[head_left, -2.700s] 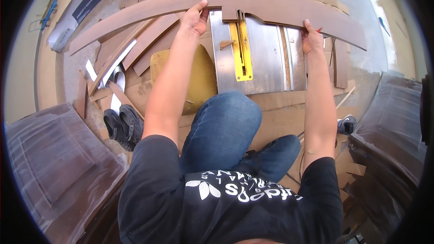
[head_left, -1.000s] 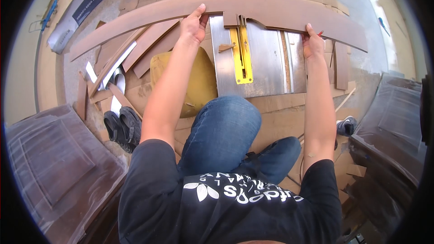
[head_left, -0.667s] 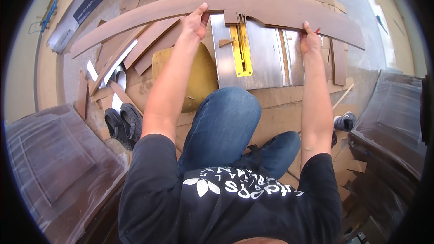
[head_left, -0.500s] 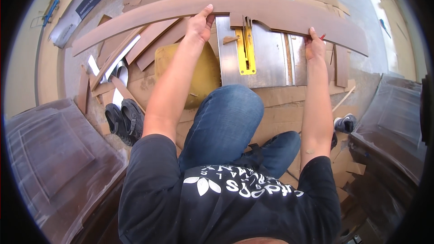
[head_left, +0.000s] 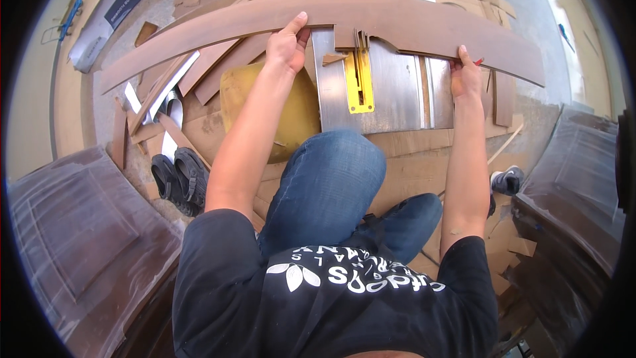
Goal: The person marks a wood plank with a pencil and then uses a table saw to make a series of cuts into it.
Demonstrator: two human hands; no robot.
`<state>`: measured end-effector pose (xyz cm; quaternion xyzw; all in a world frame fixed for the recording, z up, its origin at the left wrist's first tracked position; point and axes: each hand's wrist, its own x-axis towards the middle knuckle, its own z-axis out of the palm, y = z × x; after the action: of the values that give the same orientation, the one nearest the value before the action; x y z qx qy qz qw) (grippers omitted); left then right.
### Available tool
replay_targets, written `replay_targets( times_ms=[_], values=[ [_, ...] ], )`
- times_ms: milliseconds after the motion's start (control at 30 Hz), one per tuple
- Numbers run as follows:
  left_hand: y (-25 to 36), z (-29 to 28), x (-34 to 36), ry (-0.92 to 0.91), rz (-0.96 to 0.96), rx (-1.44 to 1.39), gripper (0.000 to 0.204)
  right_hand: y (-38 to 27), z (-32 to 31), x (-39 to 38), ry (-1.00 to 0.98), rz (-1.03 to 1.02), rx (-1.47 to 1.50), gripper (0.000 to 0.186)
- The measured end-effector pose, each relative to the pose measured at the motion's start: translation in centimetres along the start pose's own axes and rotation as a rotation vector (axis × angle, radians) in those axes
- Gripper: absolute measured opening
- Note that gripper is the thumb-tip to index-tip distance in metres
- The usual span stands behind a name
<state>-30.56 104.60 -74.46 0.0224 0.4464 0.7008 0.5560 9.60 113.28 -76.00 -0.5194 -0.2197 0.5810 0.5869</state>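
A long brown wooden floor plank point(head_left: 218, 30) spans the view, a notch cut into its near edge. My left hand point(head_left: 287, 46) is closed on that edge left of the notch, thumb on top. Toward the plank's right end, my right hand point(head_left: 466, 74) grips the same edge, with a small red-tipped item point(head_left: 478, 61) sticking out beside its fingers. Beneath the plank lies a metal table saw top point(head_left: 394, 93) with a yellow insert point(head_left: 361, 86). Thin dark blade-like strips point(head_left: 360, 38) show at the notch. A small wood offcut point(head_left: 334, 58) rests left of the insert.
Wood strips point(head_left: 205, 69) and cardboard point(head_left: 411, 152) cover the floor. A yellow rounded object point(head_left: 268, 109) stands left of the saw, dark clogs point(head_left: 182, 179) nearer me. Plastic-covered brown furniture point(head_left: 86, 219) flanks me on the left, with another such piece point(head_left: 576, 179) on the right.
The plank has come slightly toward me, its left end a little more, with both hands still gripping it. The whole view has shifted slightly.
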Motion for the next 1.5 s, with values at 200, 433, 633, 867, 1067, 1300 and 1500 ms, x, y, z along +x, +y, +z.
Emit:
replay_targets(
  times_ms=[200,433,633,867,1067,1300,1500],
  values=[
    [1.7,1.0,6.6,-0.043,0.032,-0.01,0.036,-0.6,4.8,3.7,-0.015,0.034,0.018,0.028],
    [1.2,1.6,4.7,-0.008,0.014,0.07,0.029,-0.5,3.3,3.9,0.034,-0.002,0.01,0.027],
    [0.7,1.3,2.8,0.014,-0.002,0.053,0.032,-0.3,1.6,2.2,0.041,-0.002,0.029,0.028],
    [0.3,0.1,1.6,-0.001,-0.011,0.018,0.037,-0.6,1.5,0.0,0.06,0.003,0.01,0.028],
    [0.1,0.3,-0.2,0.018,-0.014,0.019,0.035,-0.3,0.1,-0.3,0.022,0.003,0.006,0.028],
    [-0.2,0.4,-0.8,0.024,-0.019,0.058,0.038,-0.2,-0.3,0.0,0.021,-0.004,0.015,0.029],
    [2.6,2.0,6.2,-0.045,0.02,0.036,0.035,-1.4,5.4,3.2,-0.003,0.045,0.013,0.031]
  ],
)
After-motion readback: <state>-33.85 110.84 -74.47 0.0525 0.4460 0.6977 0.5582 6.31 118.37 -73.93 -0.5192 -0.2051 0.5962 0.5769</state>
